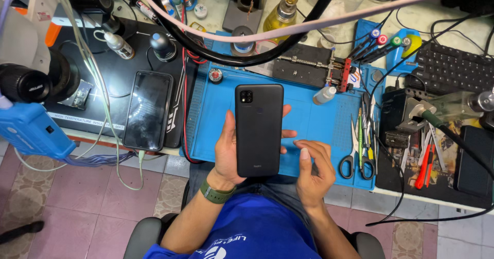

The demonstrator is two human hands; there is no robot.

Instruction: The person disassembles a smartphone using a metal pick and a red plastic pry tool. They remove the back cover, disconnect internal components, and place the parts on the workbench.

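Two hands are working over the blue silicone repair mat on the bench. The left hand is gripping a matte black slab-shaped smartphone from behind, back cover facing up at the camera, thumb lying along its left edge and fingertips showing past its right edge. The phone is standing with its long axis running from six o'clock to twelve o'clock, camera cluster at the twelve o'clock end, and it is hovering above the mat's near-left part rather than lying on it. The right hand is sitting at about four o'clock from the phone, just beside it but not touching; its fingers are loosely curled and holding nothing that can be seen. So the left hand is carrying the phone alone, and the right is the free one nearest its lower right corner. A second dark phone is lying screen-up at nine o'clock, well apart. Black-handled scissors are resting at three o'clock.
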